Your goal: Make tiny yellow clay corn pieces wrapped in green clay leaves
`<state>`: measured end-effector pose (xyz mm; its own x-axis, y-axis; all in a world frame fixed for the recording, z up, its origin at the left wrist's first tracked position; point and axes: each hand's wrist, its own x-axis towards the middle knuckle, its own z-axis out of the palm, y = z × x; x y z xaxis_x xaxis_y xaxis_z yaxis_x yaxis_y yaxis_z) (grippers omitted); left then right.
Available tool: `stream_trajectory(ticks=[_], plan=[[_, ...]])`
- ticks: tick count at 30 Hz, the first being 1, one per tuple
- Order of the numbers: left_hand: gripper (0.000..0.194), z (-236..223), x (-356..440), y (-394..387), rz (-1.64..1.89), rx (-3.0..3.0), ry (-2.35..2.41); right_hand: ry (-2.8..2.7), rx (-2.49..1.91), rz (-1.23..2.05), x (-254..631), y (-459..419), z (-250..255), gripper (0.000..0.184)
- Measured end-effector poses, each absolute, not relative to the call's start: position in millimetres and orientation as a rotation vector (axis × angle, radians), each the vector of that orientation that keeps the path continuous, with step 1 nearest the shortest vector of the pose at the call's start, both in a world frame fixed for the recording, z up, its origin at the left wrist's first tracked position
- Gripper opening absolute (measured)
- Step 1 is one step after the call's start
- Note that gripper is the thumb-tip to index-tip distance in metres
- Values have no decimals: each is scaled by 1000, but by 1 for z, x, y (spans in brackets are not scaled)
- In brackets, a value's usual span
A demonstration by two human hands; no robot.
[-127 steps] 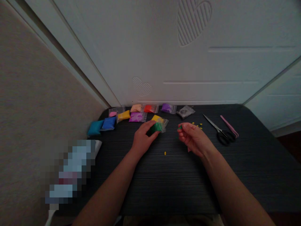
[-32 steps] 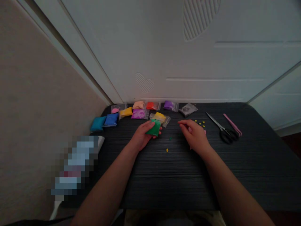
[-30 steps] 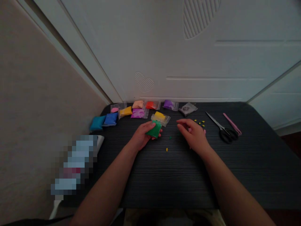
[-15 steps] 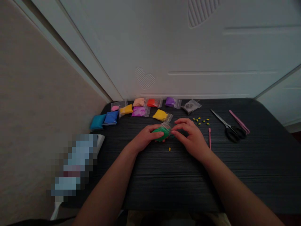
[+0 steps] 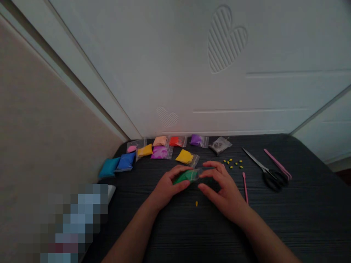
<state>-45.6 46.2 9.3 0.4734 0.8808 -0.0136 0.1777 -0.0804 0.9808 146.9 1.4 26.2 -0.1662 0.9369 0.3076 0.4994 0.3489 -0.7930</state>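
My left hand (image 5: 168,186) is closed on a small clear zip bag of green modelling clay (image 5: 183,177), thumb in front and fingers behind. The bag's clear end points right, toward my right hand (image 5: 221,186). That hand is open, its thumb and fingers apart beside the bag's mouth; whether a fingertip touches the plastic I cannot tell. Below the bag, a tiny yellow piece (image 5: 196,204) lies on the dark table. Several small yellow-and-green pieces (image 5: 230,163) are scattered beyond my right hand. A pink stick tool (image 5: 245,186) rests to its right.
Bags of coloured clay line the back, among them yellow (image 5: 185,156), purple (image 5: 196,140) and blue (image 5: 126,162). Black-handled scissors (image 5: 264,170) and pink tweezers (image 5: 276,163) lie at the right. A blurred-out device (image 5: 82,215) stands at the left. A white panel (image 5: 175,73) rises behind the table.
The view has tilted up, so everything sits lower in the picture. My right thumb and fingers have spread apart at the bag's mouth. The green bag now lies flatter in my left hand.
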Motion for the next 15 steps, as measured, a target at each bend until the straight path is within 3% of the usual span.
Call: stream_trajectory(ticks=[5,15], plan=[[35,9,-40,42,954,1858,1125,-1777,-1315,614,142,1,23,24],[35,4,-38,37,984,2116,1185,-1797,-1317,576,140,1,21,3]])
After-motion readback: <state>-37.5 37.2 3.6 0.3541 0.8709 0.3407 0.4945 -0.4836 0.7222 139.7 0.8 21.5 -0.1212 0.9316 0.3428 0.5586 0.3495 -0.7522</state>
